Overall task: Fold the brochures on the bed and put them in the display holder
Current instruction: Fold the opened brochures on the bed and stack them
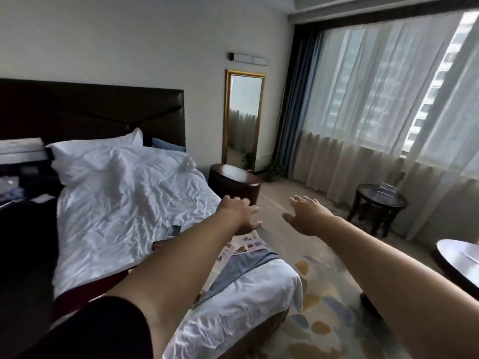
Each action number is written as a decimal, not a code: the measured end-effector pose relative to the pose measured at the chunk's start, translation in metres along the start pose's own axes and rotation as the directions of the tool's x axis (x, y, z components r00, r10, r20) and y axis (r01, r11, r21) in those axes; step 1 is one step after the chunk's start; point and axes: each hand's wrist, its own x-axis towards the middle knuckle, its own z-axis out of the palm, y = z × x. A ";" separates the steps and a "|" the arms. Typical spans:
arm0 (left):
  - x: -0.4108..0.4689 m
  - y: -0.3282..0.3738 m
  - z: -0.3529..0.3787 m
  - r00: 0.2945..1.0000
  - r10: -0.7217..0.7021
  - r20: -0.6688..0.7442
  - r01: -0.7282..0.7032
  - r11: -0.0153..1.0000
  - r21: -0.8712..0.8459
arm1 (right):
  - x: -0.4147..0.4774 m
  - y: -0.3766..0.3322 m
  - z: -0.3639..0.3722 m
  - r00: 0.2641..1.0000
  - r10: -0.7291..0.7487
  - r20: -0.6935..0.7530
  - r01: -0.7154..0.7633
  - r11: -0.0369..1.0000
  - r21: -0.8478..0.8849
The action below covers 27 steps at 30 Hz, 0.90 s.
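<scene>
Several printed brochures (243,246) lie spread on the near right part of the bed (116,203), partly on a grey-blue runner (241,265) and partly hidden under my left forearm. My left hand (239,213) reaches out above them, fingers apart and holding nothing. My right hand (305,216) is stretched out over the floor beside the bed, also open and holding nothing. A small clear display holder (387,190) stands on a dark round side table (375,203) by the window.
A white pillow (96,156) and dark headboard (90,110) are at the far end. A dark round stool (233,182) stands by the bed's right side. A gold-framed mirror (243,117), sheer curtains (363,112), a patterned carpet (324,307) and another round table (458,257) fill the right.
</scene>
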 end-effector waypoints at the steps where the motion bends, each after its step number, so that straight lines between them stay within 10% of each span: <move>1: 0.009 -0.011 0.004 0.999 -0.044 0.012 0.044 0.999 -0.016 | 0.026 -0.003 0.003 0.999 -0.046 0.011 0.045 0.999 0.017; 16: 0.064 -0.189 0.122 0.830 -0.507 0.230 0.540 0.835 -0.106 | 0.264 -0.195 0.085 0.779 -0.623 0.072 0.621 0.783 0.050; 27: 0.114 -0.282 0.276 0.774 -0.431 0.464 0.553 0.817 -0.164 | 0.350 -0.303 0.233 0.756 -0.571 0.320 0.537 0.821 0.195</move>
